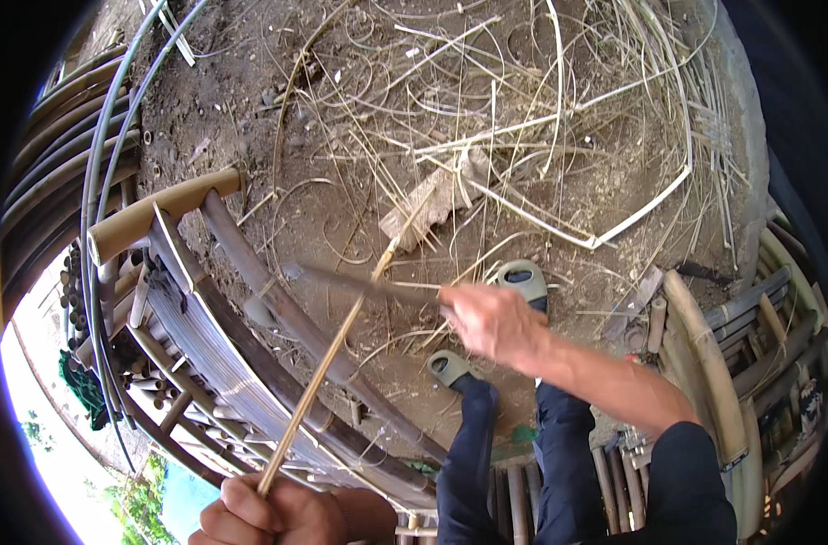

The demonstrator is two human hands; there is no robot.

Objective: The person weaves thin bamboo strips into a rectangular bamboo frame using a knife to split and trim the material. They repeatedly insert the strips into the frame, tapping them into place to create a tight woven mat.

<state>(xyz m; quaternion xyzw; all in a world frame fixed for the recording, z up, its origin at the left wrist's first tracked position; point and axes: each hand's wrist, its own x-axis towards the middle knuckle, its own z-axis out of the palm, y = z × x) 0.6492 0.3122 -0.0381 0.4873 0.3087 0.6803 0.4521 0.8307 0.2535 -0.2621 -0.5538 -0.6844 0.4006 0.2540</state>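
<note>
Holds bamboo strip (326,363) in left hand (259,516) at seven o'clock, knife (332,279) in right hand (494,322) at four; appears mid-trimming, with slivers (505,136) strewn toward twelve, finishing outstanding.

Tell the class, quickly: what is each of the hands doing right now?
Left hand: closed, holding a pale bamboo strip.
Right hand: closed, holding a dark-bladed knife.
</note>
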